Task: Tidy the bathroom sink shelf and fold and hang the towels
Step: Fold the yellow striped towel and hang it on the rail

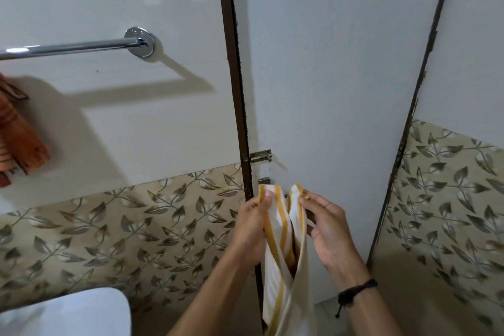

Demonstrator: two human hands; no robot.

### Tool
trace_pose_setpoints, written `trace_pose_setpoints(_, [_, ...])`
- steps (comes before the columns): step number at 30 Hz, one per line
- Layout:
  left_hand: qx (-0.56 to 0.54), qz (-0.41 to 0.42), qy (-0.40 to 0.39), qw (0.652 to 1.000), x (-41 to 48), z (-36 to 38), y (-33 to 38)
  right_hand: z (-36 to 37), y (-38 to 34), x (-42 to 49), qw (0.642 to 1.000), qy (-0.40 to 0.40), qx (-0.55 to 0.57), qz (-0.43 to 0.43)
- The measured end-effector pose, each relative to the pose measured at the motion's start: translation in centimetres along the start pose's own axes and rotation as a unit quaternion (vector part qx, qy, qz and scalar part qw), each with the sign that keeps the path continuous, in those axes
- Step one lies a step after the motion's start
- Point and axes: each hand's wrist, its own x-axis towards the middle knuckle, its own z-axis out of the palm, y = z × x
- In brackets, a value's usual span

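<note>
A white towel with yellow stripes (pixel 283 267) hangs down between my hands in front of the door. My left hand (pixel 252 222) pinches its upper left corner. My right hand (pixel 326 226) pinches the upper right corner, and a dark cord bracelet sits on that wrist. The two corners are held close together, so the cloth folds lengthwise. A chrome towel rail (pixel 73 48) runs along the white wall at the upper left. An orange towel (pixel 19 131) hangs at the left edge, below the rail.
A grey door (pixel 327 76) with a dark frame and a metal latch (pixel 260 156) stands straight ahead. Leaf-patterned tiles (pixel 122 226) cover the lower walls. A white toilet tank lid (pixel 71 314) sits at the bottom left.
</note>
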Motion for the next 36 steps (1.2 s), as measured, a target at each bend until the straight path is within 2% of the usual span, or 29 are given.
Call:
trace_pose_setpoints(4, [0.046,0.033,-0.026,0.998,-0.5,0.6,-0.7,-0.1,0.4,-0.6,0.999,-0.011,-0.049,-0.018])
trace_pose_setpoints(9, [0.101,0.065,-0.019,0.993,-0.6,0.9,-1.5,0.2,0.8,-1.0,0.993,-0.003,-0.105,-0.057])
trace_pose_setpoints(14, [0.097,0.076,0.017,0.992,-0.9,1.3,-1.2,0.9,1.4,-0.8,0.975,0.012,-0.192,-0.113])
trace_pose_setpoints(21, [0.084,0.04,0.112,0.989,-0.3,1.4,-1.2,1.7,2.0,-0.8,0.941,-0.005,-0.303,-0.152])
trace_pose_setpoints(27, [0.019,0.005,0.117,0.993,-0.3,0.8,-1.3,1.7,2.4,-0.4,0.937,-0.004,-0.313,-0.153])
trace_pose_setpoints(30, [0.002,-0.007,0.095,0.995,-0.1,0.6,-1.3,2.0,2.9,-0.3,0.912,0.008,-0.355,-0.203])
trace_pose_setpoints(33, [-0.02,-0.03,0.04,0.999,-0.3,0.5,-1.0,2.3,3.2,-0.1,0.891,0.013,-0.382,-0.246])
trace_pose_setpoints(36, [-0.052,-0.062,0.01,0.997,0.0,-0.1,-0.9,2.3,3.1,0.2,0.88,0.016,-0.404,-0.248])
